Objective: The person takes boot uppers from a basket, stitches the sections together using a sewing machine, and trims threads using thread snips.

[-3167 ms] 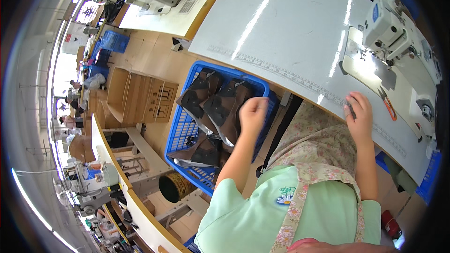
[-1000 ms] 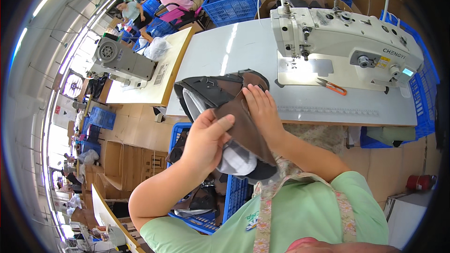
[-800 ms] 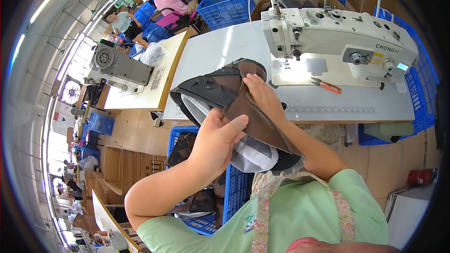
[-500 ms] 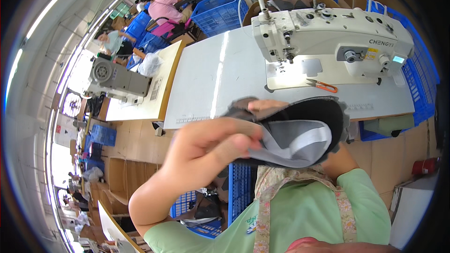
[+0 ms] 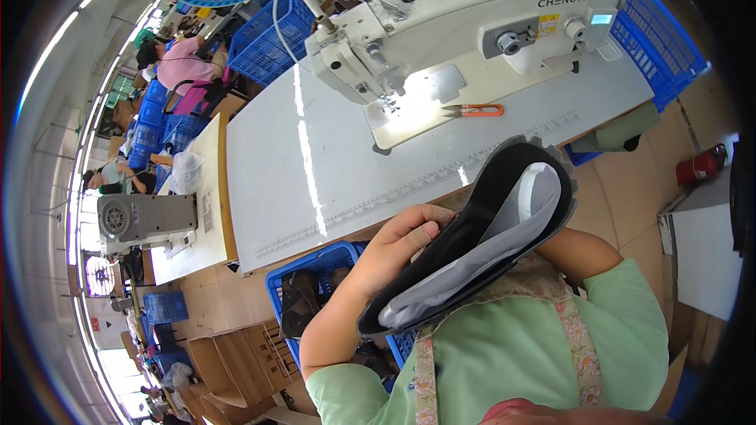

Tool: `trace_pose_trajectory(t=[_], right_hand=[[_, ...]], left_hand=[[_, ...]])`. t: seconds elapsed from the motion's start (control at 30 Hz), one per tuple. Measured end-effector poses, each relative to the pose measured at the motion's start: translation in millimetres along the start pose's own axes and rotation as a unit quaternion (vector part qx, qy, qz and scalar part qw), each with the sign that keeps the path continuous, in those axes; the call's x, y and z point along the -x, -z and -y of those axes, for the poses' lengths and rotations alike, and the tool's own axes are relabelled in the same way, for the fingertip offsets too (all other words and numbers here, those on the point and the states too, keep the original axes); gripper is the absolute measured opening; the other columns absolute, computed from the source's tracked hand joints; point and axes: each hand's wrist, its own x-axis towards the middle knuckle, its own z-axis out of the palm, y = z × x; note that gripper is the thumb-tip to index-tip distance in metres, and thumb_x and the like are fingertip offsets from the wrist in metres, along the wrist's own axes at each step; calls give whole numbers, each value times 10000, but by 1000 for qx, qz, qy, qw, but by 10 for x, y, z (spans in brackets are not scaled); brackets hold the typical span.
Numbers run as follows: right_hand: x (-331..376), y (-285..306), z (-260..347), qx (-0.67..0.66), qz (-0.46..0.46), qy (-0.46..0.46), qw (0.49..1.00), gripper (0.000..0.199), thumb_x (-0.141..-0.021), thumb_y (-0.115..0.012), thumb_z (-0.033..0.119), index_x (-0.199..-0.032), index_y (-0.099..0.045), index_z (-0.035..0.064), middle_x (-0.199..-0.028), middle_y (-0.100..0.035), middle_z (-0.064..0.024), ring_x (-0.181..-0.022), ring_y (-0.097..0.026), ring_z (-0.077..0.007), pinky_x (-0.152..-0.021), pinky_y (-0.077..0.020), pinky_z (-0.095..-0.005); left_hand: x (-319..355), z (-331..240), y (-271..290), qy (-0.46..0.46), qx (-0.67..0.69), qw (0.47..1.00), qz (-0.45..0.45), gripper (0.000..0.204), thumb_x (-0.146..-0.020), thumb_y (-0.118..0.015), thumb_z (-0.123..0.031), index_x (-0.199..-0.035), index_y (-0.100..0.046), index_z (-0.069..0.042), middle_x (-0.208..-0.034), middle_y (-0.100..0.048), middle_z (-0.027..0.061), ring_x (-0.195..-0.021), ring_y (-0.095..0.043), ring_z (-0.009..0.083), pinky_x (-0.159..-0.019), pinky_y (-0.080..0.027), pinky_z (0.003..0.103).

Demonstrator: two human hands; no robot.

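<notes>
One left hand (image 5: pixel 394 248) grips a dark shoe upper (image 5: pixel 480 240) above the white table (image 5: pixel 315 165); right hand hidden.

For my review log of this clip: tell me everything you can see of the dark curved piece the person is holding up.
The dark curved piece is a long, shell-like fabric part, black outside with a pale grey-white lining showing inside and a scalloped grey edge at its upper end. It looks soft and slightly folded, held tilted, upper end toward the sewing table. The left hand grips its near edge, fingers curled over the rim. The right hand is hidden behind it; only the forearm shows. It hangs above the person's lap, touching nothing else visible.
</notes>
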Motion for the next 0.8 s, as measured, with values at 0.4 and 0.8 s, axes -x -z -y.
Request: trace_pose_trajectory(t=[0.4, 0.8], right_hand=[[188, -8, -389, 57, 88, -199, 974, 693, -891, -604, 541, -1305, -559, -13, -1320, -574, -179, -1253, -519, -279, -1060, -393, -360], [385, -197, -740, -26, 55, -252, 966, 846, -790, -690, 628, -1310, -562, -26, -1358, -547, -225, -1289, -487, -338, -1093, -349, -379]], left_hand=[[-467, 507, 203, -19, 321, 946, -35, 222, -972, -543, -289, -934, -496, -76, -883, -513, 82, -840, -536, 212, -752, -448, 301], [227, 1291, 266, -237, 231, 933, -142, 1327, -616, -774, -715, -1547, -50, -106, -1504, -340, 210, -1395, -351, 348, -1151, -276, 515]])
